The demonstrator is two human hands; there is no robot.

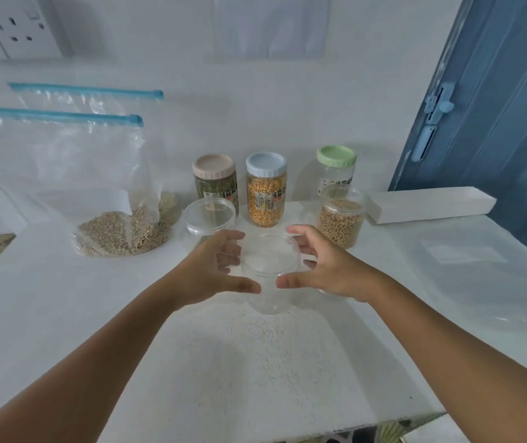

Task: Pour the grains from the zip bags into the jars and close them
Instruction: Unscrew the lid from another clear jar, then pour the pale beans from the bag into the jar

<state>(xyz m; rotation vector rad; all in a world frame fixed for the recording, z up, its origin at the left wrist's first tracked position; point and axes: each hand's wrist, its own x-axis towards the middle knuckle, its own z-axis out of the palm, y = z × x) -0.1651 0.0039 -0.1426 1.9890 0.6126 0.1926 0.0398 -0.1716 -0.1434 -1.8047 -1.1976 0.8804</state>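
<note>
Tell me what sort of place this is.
Probably a home kitchen or pantry counter: a white countertop against a wall with power sockets, lidded jars of grains and a zip bag of grain.

1. The clear plastic jar with the pink screw lid [215, 183], filled with green grains, carries a label on its side, but the print is too small and blurred to read.
2. The clear plastic jar with the pale blue screw lid [266, 188], filled with yellow grains, has a like label with dark marks that cannot be made out.
3. The clear plastic jar with the green screw lid [336, 169] bears a label whose dark lettering stays illegible.
</note>
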